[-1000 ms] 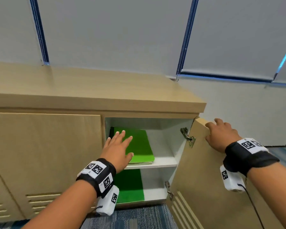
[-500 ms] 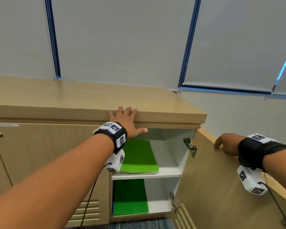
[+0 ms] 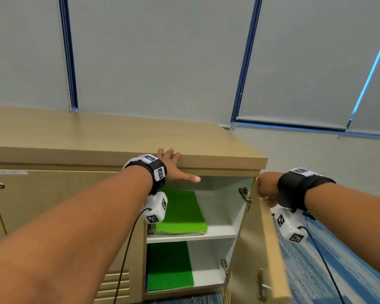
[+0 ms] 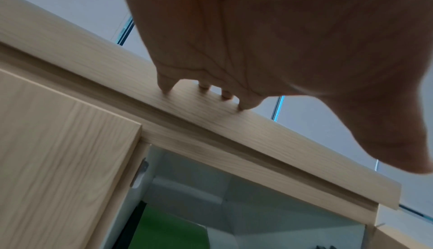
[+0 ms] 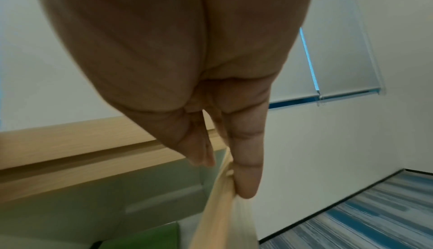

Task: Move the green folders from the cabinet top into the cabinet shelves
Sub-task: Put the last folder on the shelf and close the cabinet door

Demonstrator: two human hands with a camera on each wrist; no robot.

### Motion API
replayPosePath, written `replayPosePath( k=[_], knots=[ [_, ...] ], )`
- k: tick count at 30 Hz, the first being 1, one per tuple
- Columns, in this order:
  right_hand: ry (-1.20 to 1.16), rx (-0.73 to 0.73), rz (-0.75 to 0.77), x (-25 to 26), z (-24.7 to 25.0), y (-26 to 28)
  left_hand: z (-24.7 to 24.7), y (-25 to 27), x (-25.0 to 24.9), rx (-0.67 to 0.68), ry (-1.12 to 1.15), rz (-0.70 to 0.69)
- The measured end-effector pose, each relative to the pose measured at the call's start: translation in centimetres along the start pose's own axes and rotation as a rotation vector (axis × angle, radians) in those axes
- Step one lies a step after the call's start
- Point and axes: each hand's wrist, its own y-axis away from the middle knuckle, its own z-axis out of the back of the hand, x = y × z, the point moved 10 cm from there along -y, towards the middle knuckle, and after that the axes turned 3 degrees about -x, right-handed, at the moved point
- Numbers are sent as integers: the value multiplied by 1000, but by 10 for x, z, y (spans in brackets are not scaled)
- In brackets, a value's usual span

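Note:
A stack of green folders (image 3: 181,213) lies on the upper shelf of the open cabinet compartment, and another green folder (image 3: 169,266) lies on the lower shelf. The wooden cabinet top (image 3: 119,137) is bare. My left hand (image 3: 173,164) rests on the top's front edge with straight fingers and the thumb spread below; in the left wrist view its fingertips (image 4: 203,86) touch the wood above a green folder (image 4: 164,234). My right hand (image 3: 267,186) grips the top edge of the open cabinet door (image 3: 250,249). In the right wrist view, thumb and fingers (image 5: 246,169) pinch the door edge (image 5: 218,216).
A shut cabinet door (image 3: 53,205) with a keyhole stands left of the open compartment. The open door carries a metal handle (image 3: 261,284) and hinges (image 3: 245,194). Blue striped carpet (image 3: 316,270) lies to the right. Grey window blinds (image 3: 162,62) hang behind the cabinet.
My left hand rose from the upper-shelf folders to the cabinet top's front edge and stays there. My right hand has swung the door inward, narrowing the opening.

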Motion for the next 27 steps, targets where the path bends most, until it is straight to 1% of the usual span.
replayPosePath(
  k=[2, 5, 7, 10, 13, 15, 18, 19, 21, 22, 23, 25, 27],
  knots=[
    [-24, 9, 46, 17, 2, -2, 3, 2, 0, 22, 0, -14],
    [-83, 62, 102, 43, -1, 2, 6, 5, 2, 68, -12, -31],
    [-54, 70, 154, 60, -5, 4, 7, 6, 4, 99, -33, -44],
    [-95, 30, 210, 82, -10, 0, 3, 4, 8, 117, -60, -72],
    [-56, -78, 273, 107, -10, -8, -7, 1, 11, 104, -190, -116],
    [-6, -120, 294, 120, -11, -17, -12, -1, 11, 52, -254, -130],
    [119, -158, 330, 133, -11, -26, -12, -4, 10, -49, -196, -136],
    [162, -223, 354, 136, -6, -27, -10, -5, 10, -73, -178, -131],
    [195, -426, 403, 142, 8, -24, -7, -6, 9, -114, -175, -114],
    [193, -504, 426, 145, 12, -22, -5, -6, 9, -138, -196, -108],
    [192, -547, 453, 149, 13, -22, -4, -6, 8, -166, -236, -104],
    [206, -564, 488, 158, 11, -26, -1, -3, 7, -230, -320, -99],
    [211, -571, 502, 164, 9, -34, 1, -2, 4, -301, -334, -92]
  ],
)
